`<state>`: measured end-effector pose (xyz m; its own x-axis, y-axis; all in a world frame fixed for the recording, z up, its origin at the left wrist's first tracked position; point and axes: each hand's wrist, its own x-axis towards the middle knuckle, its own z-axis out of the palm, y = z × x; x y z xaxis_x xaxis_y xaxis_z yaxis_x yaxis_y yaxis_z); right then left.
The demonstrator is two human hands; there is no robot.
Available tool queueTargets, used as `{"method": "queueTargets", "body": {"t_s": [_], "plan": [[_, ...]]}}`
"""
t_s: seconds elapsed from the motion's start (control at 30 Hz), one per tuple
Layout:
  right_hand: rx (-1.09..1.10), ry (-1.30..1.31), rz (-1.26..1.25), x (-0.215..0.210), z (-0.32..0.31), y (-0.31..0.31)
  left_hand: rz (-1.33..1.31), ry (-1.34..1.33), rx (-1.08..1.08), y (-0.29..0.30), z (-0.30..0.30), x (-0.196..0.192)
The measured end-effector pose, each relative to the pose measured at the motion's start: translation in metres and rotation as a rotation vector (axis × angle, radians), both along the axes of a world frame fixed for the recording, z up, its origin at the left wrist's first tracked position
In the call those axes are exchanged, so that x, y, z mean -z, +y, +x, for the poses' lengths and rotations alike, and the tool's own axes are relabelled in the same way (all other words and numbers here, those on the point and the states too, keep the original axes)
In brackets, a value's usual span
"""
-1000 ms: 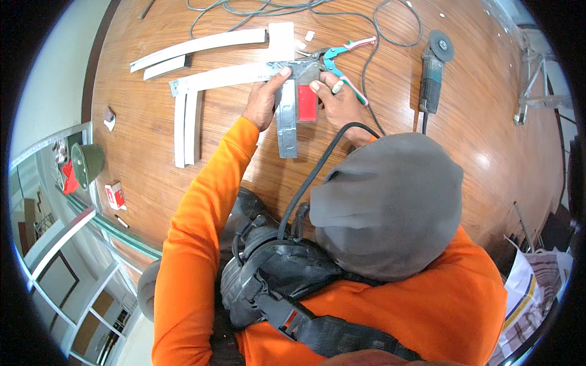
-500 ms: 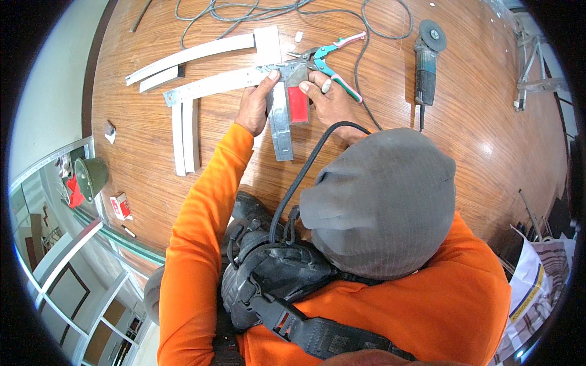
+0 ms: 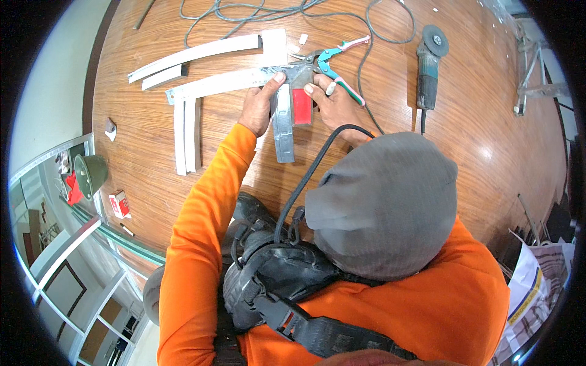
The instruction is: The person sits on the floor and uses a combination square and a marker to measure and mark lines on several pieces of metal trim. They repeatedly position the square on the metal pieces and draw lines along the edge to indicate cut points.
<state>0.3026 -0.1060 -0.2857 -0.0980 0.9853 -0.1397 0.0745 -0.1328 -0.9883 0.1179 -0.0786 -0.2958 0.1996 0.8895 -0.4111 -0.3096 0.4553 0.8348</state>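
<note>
A metal try square with a long pale blade lies across a grey metal channel piece that points toward me. A red block, seemingly part of the square's handle, sits beside the channel. My left hand is closed with its thumb on top, where blade and channel cross. My right hand pinches the square's grey head from the right; its lower fingers are partly hidden. Just beyond the right hand, tin snips with teal and pink handles lie with their jaws by the square.
White profile pieces lie to the left, with a short pair under the blade's end. An angle grinder rests at the right, its cable running down. A dark cord loops at the back. A red-and-white box stands lower left.
Both hands keep their grip on the square and channel. The whole view has shifted slightly; nothing else has visibly moved.
</note>
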Motion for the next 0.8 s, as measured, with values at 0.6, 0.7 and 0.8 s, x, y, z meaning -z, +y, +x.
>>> {"method": "queueTargets", "body": {"t_s": [0.6,0.7,0.8], "plan": [[0.029,0.125,0.105,-0.031,0.044,0.023,-0.151,0.381,0.199,0.011,-0.022,0.004],[-0.066,0.002,0.223,-0.039,0.032,0.033,-0.066,0.249,0.068,0.004,0.001,-0.018],[-0.198,-0.13,0.306,-0.045,0.015,0.042,-0.038,0.272,0.147,0.008,-0.016,0.009]]}}
